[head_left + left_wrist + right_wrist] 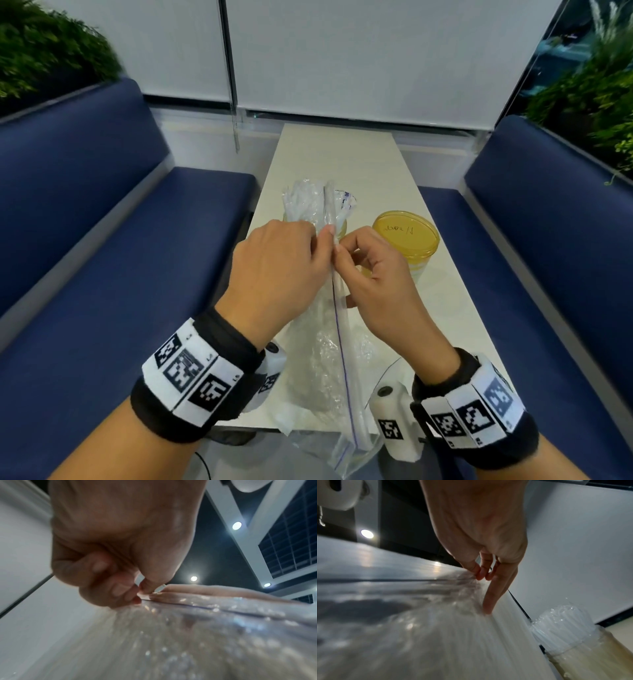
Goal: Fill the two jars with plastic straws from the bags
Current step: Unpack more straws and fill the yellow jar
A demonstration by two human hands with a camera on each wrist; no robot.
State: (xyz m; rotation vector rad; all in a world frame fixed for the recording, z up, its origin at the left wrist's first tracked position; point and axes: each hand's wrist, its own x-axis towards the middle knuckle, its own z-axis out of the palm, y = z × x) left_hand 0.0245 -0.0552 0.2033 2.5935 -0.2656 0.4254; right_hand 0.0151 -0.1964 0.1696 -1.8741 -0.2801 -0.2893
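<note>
A clear zip bag (322, 370) full of pale straws lies lengthwise over the white table (455, 308), its zip strip (342, 342) facing up. My left hand (327, 233) pinches the strip's far end, seen close in the left wrist view (145, 591). My right hand (340, 248) pinches the opposite lip right beside it (482, 574), one finger stretched down the bag (419, 628). Behind the hands stands a yellowish jar (590, 655) with a bundle of straws (308, 202) sticking up out of it. A second yellow jar (406, 236) with a written-on lid stands to the right.
Blue padded benches (102, 274) (548, 274) run along both sides of the narrow table. White blinds with a hanging cord (234, 102) close off the far end. Green plants (41, 51) sit behind each bench back.
</note>
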